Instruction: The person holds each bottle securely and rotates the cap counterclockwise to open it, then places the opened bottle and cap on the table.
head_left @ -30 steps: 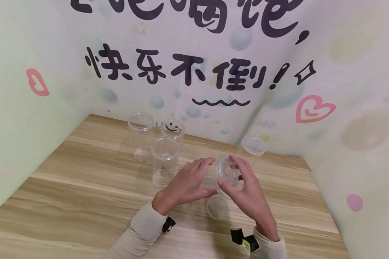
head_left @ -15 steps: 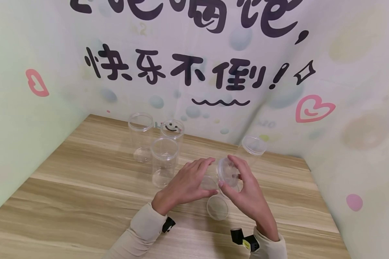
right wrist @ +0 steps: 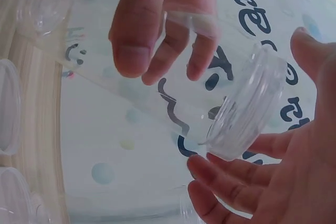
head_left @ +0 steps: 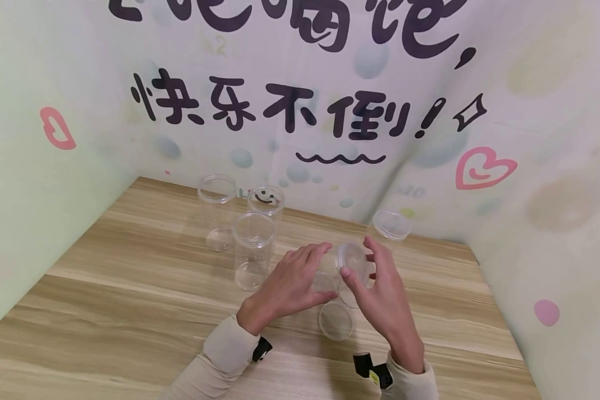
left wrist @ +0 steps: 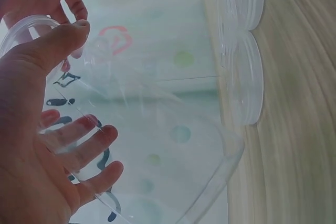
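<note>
My left hand (head_left: 290, 280) grips the body of a clear plastic jar (left wrist: 157, 114), its thumb on one side and its fingers round the other. The jar is held tilted above the table, with its clear lid (right wrist: 244, 111) at the end towards my right hand (head_left: 385, 294). The right hand is spread round the lid: its fingertips are right at the lid's edge, and its thumb stands a little off in the right wrist view. Below the hands, a loose round lid (head_left: 336, 320) lies on the table, with another lid (left wrist: 249, 77) close by.
Three open clear jars stand upright at the left: a rear-left jar (head_left: 217, 211), a rear jar (head_left: 267, 200) and a front jar (head_left: 254, 250). A lidded jar (head_left: 392, 225) stands at the back right. Printed cloth walls (head_left: 350, 183) enclose the wooden table (head_left: 130, 311).
The fingers of my right hand have loosened and shifted slightly right, away from the lid's far edge. My left hand and the jar have hardly moved.
</note>
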The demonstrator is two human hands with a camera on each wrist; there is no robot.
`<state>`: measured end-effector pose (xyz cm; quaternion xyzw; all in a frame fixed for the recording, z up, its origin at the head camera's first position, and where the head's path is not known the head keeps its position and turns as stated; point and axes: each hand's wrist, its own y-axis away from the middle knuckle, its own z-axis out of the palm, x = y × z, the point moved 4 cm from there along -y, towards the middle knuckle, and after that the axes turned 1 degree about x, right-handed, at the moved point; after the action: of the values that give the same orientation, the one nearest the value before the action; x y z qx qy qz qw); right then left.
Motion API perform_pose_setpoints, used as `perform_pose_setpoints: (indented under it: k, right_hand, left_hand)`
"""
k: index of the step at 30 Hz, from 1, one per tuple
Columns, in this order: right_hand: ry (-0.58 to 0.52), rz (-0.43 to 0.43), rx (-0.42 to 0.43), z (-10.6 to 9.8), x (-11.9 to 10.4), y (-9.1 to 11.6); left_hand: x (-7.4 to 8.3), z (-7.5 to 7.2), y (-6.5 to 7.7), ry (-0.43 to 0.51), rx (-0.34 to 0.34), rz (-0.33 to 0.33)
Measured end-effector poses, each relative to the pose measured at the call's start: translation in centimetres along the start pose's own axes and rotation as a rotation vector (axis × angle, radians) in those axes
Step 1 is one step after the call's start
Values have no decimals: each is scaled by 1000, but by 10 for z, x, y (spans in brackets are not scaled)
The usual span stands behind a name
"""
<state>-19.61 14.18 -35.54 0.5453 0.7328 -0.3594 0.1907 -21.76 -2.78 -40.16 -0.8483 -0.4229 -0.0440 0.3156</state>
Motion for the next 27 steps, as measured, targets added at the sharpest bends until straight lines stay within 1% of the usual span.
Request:
perform_pose_setpoints:
  k: [3,6,10,20,27]
  right_hand:
    - [43,61,6,1,0,1]
    - [58,107,6,1,0,1]
    - [67,132,12,2,0,0]
    - [118,127,10,3,-1,0]
    - [127,64,-12,0,-1,0]
  left_hand:
    - [1,0,0,-32,12,13]
    - [2,0,0,-48,24,20]
    - [3,0,0,-56,26,27]
    - [2,1,1,-69,10,37]
    - [1,2,1,-79,-3,41]
